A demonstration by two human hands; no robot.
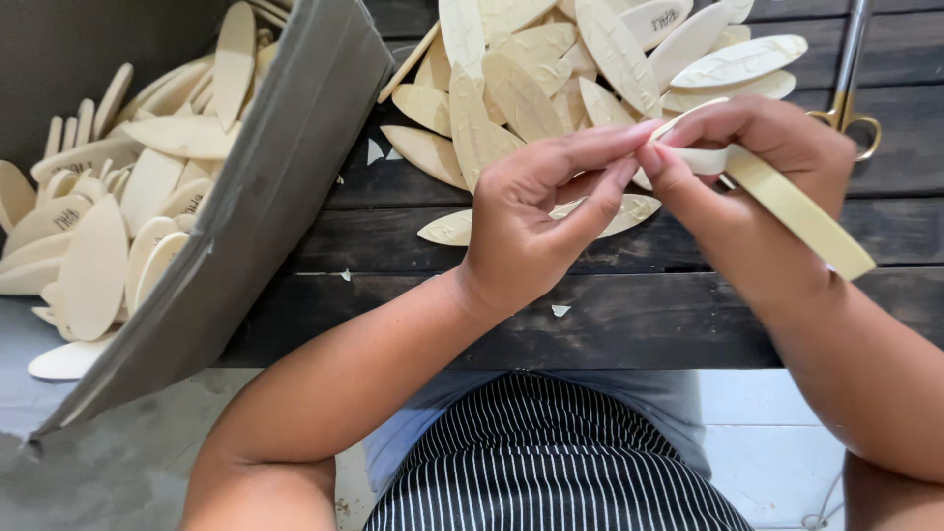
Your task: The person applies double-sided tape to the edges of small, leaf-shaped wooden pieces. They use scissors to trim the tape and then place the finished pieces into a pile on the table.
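**Two hands on one cream strip above a heap of leaf shapes**

Head view: two bare hands meet over a dark plank table (610,315). The left hand (536,221) and the right hand (757,187) pinch the same cream strip (796,211), one long, flat, pale piece. The thumb and forefinger of each hand close on its near end, where the fingertips of both hands touch. The rest of the strip runs out from under the right hand, down and to the right, straight and smooth, with a slightly darker edge along its side. It is held clear of the table, just in front of the pile.

Behind the hands lies one pile of leaf shapes (551,79), cream-coloured pointed ovals, many pressed with a vein pattern. There are too many overlapping to count exactly; well over a dozen show. One more leaf shape (452,228) lies partly hidden under the left hand.

One grey cardboard box (265,206) stands tilted at the left edge of the table, and it holds a second heap of plain leaf shapes (108,226), again too many to count.

One pair of scissors (848,98) with gold handles lies at the far right, apart from the right hand. A few small pale scraps (560,310) dot the planks.
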